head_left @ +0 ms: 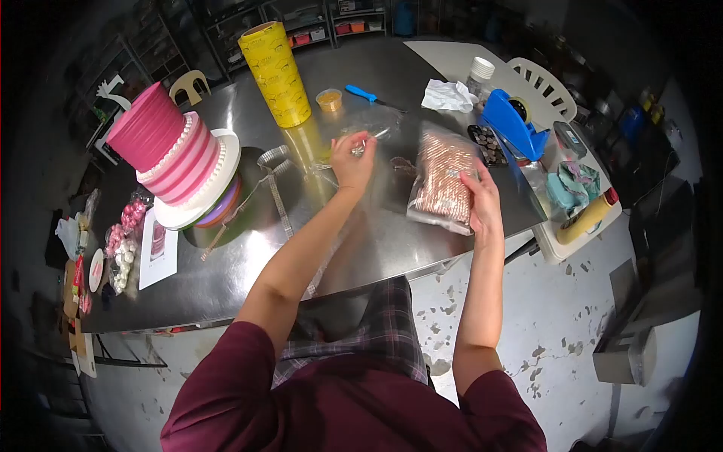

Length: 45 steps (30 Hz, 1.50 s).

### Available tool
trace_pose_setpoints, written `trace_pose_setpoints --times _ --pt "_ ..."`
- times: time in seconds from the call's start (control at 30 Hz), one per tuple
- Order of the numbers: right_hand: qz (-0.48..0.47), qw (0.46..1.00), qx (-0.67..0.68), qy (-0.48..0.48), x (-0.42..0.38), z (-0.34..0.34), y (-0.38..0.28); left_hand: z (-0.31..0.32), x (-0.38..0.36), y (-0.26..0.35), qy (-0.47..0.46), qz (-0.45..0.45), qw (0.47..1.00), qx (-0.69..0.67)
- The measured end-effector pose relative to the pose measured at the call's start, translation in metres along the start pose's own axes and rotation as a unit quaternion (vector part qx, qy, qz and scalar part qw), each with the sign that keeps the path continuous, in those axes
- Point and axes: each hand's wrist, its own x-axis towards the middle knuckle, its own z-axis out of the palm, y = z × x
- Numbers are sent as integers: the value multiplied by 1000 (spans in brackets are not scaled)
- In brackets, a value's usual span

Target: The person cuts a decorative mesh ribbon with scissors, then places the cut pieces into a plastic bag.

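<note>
My left hand (352, 160) is over the middle of the metal table, its fingers pinched together on a small shiny item too small to make out. In my right hand (484, 197) is a clear plastic bag of pinkish beads (443, 177), gripped at its right side. Between the left hand and the cake lies a sparkly ribbon strip (280, 203) on the table. A pink two-tier cake (175, 158) with white beading stands on a white board at the left. Behind my left hand are a small tub of gold bits (329, 99) and a blue-handled tool (361, 93).
A tall yellow roll (276, 75) stands at the back of the metal table (361, 248). At the right are a blue tape dispenser (514, 124), crumpled paper (449, 96), stacked cups (480, 71) and a yellow bottle (586, 217). A printed picture (159, 248) lies at the left.
</note>
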Motion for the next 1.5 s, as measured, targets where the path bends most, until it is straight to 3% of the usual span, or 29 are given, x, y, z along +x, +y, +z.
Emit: trace_pose_setpoints --times 0.13,0.33,0.47,0.57,0.67,0.77,1.07,1.3,1.4,1.5 --pt "41 980 -150 -121 -12 18 -12 -15 4 11 35 2 998 -47" --pt "152 921 -196 -299 -5 39 -26 -58 -3 39 -99 109 989 0" --pt "207 880 -290 -313 9 46 -23 -77 -21 43 -142 184 972 -15" --pt "207 888 -302 -280 13 38 -18 -82 -33 41 -132 228 965 -15" --pt "232 933 -139 -238 15 20 -12 -85 -41 41 -140 256 956 -22" --pt "206 925 -246 -203 6 27 -12 -84 -45 45 -134 260 956 -29" --pt "158 937 -276 -148 4 30 -17 -69 -58 52 -165 303 938 -45" --pt "203 946 -183 -176 5 28 11 -74 -68 54 -252 345 902 -64" --pt "198 947 -19 -254 7 10 10 -77 -70 52 -239 345 906 -60" --pt "211 862 294 -355 -15 8 13 -75 -69 49 -209 327 921 -47"
